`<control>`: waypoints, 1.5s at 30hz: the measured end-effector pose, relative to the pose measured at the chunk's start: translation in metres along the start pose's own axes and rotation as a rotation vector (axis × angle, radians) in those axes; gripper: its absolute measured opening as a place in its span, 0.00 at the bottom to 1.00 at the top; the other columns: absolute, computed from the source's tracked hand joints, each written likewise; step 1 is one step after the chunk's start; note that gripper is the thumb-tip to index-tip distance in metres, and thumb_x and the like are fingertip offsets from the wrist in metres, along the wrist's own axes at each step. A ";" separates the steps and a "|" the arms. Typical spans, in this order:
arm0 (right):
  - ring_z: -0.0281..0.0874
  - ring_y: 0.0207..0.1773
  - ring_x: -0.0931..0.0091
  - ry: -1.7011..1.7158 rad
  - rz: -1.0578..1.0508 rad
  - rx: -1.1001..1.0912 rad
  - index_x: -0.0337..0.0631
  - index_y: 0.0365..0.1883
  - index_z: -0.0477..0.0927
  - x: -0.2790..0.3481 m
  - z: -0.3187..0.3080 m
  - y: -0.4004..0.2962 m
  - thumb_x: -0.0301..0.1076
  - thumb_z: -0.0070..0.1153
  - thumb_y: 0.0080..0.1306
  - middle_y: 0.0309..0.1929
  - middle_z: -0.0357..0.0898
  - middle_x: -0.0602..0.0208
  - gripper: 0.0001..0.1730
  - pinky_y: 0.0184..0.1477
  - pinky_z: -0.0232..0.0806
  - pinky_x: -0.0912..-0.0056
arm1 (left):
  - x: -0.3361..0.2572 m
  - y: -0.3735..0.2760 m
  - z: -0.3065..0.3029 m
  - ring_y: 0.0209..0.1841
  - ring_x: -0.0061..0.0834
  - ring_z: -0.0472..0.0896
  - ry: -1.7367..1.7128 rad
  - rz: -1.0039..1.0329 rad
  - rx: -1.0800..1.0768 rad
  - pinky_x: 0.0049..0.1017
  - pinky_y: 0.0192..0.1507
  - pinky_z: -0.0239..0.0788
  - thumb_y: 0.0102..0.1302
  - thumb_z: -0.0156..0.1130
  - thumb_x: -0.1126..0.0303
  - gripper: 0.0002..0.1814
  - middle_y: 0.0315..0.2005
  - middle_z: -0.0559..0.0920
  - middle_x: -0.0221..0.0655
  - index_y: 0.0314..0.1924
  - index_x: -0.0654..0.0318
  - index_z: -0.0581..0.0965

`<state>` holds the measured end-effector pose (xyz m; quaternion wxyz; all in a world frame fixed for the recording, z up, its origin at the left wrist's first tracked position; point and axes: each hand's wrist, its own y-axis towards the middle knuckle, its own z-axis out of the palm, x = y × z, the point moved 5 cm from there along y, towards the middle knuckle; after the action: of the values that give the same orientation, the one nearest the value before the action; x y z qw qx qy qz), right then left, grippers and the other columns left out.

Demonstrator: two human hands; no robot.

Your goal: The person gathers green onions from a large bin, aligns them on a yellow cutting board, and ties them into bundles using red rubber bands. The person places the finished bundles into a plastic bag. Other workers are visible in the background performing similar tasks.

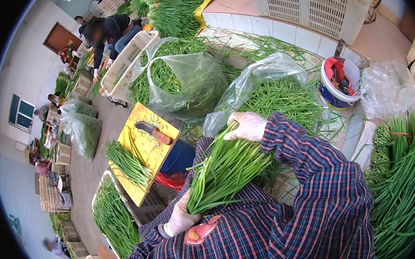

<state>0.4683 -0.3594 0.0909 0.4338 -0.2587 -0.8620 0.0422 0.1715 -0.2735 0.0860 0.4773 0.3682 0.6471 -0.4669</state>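
Note:
A loose bundle of long green garlic chives [226, 164] lies across my lap, over a dark plaid garment. My gloved left hand [184, 215] grips its lower end. At the upper side, my gloved right hand [244, 127] has its fingers closed on the leaves. To the left, a yellow cutting board [146, 119] is propped on a blue support [179, 158]. On it rest a knife [154, 132] with a dark blade and wooden handle, and a smaller bunch of chives [130, 163].
Clear plastic bags [196, 81] of cut greens stand ahead. A white bucket [339, 81] holds red material. Tied chive bundles [406, 163] lie at the right. A crate [114, 202] of greens sits lower left. Another person [107, 34] bends over a crate [128, 63].

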 end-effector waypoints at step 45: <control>0.73 0.39 0.79 -0.411 0.142 -0.586 0.49 0.29 0.79 -0.093 0.006 -0.046 0.37 0.51 0.61 0.31 0.75 0.69 0.06 0.37 0.69 0.74 | 0.028 0.001 -0.013 0.53 0.31 0.74 -0.849 -0.304 -0.123 0.33 0.55 0.69 0.63 0.52 0.83 0.23 0.52 0.75 0.34 0.59 0.59 0.67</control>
<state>0.4901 -0.4434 0.0331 0.1550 -0.4173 -0.8866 -0.1254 0.1606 -0.2600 0.0599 0.6473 0.0158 0.4673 -0.6019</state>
